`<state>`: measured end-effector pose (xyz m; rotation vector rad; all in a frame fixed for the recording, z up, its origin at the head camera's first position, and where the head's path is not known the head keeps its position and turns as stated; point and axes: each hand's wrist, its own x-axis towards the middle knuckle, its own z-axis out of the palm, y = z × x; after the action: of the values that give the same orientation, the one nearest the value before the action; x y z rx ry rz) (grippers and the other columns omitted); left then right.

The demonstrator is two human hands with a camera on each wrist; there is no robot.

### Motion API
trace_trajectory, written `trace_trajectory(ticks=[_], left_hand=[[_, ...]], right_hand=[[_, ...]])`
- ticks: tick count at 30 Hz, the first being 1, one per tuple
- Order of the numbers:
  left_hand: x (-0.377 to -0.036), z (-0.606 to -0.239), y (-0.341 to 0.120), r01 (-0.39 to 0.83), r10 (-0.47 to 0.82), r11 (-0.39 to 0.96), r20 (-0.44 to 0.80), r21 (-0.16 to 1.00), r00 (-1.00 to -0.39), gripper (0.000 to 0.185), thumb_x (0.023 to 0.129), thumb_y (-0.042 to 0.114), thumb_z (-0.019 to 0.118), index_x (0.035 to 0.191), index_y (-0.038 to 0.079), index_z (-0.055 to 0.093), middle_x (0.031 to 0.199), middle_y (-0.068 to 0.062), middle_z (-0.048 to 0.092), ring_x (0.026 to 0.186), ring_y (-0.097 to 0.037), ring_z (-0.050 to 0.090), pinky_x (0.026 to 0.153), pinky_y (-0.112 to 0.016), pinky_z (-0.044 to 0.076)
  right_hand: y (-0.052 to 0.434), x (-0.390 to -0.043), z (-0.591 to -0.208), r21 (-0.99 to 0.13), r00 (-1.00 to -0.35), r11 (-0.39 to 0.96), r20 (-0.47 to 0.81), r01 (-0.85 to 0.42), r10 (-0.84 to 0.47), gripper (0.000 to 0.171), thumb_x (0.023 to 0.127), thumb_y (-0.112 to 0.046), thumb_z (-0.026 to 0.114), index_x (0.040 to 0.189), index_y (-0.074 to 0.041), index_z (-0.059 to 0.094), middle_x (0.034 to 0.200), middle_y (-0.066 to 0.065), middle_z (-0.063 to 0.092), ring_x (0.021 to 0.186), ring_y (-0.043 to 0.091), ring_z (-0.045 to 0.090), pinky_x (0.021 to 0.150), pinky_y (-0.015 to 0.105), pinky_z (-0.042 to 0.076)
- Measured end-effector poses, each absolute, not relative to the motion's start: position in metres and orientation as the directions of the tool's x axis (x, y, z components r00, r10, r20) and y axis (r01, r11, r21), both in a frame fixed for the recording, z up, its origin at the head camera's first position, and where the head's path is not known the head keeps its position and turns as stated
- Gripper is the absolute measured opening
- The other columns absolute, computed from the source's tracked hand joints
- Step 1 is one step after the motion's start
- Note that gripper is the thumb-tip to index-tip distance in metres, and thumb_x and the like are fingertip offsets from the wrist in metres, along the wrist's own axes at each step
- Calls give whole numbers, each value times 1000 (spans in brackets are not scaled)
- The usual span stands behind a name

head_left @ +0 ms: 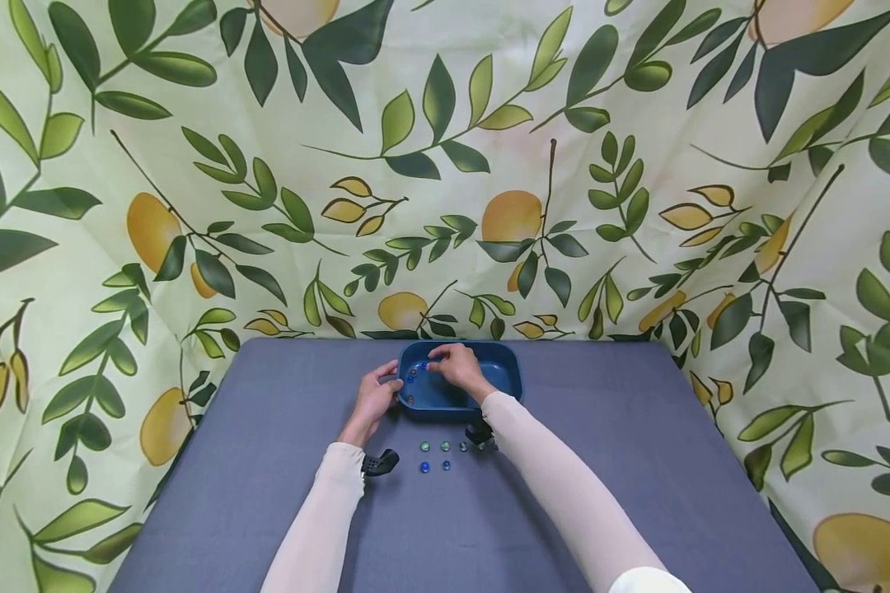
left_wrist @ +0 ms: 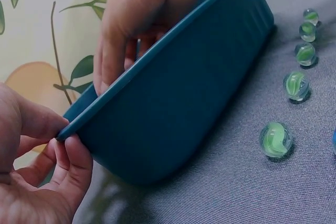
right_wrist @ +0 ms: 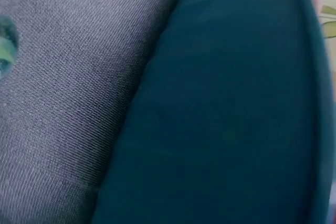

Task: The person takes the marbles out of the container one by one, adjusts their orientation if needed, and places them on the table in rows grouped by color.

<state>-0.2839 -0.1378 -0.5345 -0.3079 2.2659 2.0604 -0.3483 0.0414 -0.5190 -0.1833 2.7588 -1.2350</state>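
Hands meet at the blue tray [head_left: 500, 371], at table's twelve o'clock: left hand [head_left: 374, 399] pinching its nine o'clock rim, right hand [head_left: 456, 366] reaching inside, fingers curled over a marble [head_left: 422, 366], which might slip and roll.

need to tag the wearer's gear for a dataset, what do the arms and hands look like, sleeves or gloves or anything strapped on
Both arms wear long, close-fitting pale cream sleeves that end at the wrists. The left hand and right hand are bare: no gloves, and no rings show. A small black camera mount sits under the left wrist, and a similar black mount shows under the right wrist. No cables or markings are visible.
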Motion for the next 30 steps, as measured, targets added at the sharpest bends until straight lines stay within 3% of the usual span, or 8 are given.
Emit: trace_trajectory(ticks=[4, 8, 19, 30], left_hand=[[-283, -535, -137, -182, -107, 82, -173, 980, -979, 48, 95, 4, 56, 142, 8, 52, 130, -14, 53, 82, -18, 54, 67, -25, 47], [-283, -536, -137, -176, -107, 79, -168, 981, -980, 48, 95, 4, 56, 142, 7, 52, 130, -15, 53, 77, -15, 53, 66, -24, 46], [-281, -534, -133, -172, -87, 78, -165, 982, -982, 48, 95, 4, 56, 143, 7, 51, 133, -17, 52, 85, -20, 55, 69, -27, 47], [-284, -535, -137, -173, -98, 67, -167, 983, -981, 49, 95, 3, 55, 143, 8, 50, 134, -16, 51, 90, -21, 55, 70, -27, 47]], right_hand=[[39, -352, -525, -714, -989, 698, -57, -55, -137, 25, 86, -27, 75, 109, -17, 76, 97, 6, 73, 82, 21, 62, 74, 33, 51], [38, -353, -531, -700, -990, 712, -53, -58, -133, 27, 86, -27, 75, 111, -17, 76, 119, 8, 71, 102, 26, 65, 91, 42, 52], [35, -355, -543, -658, -989, 751, -77, -44, -125, 29, 88, -28, 73, 116, -21, 74, 128, 8, 66, 113, 30, 62, 96, 45, 50], [30, -358, -544, -595, -993, 802, -66, -43, -102, 19, 87, -26, 74, 105, -19, 77, 114, 5, 72, 104, 26, 65, 93, 43, 52]])
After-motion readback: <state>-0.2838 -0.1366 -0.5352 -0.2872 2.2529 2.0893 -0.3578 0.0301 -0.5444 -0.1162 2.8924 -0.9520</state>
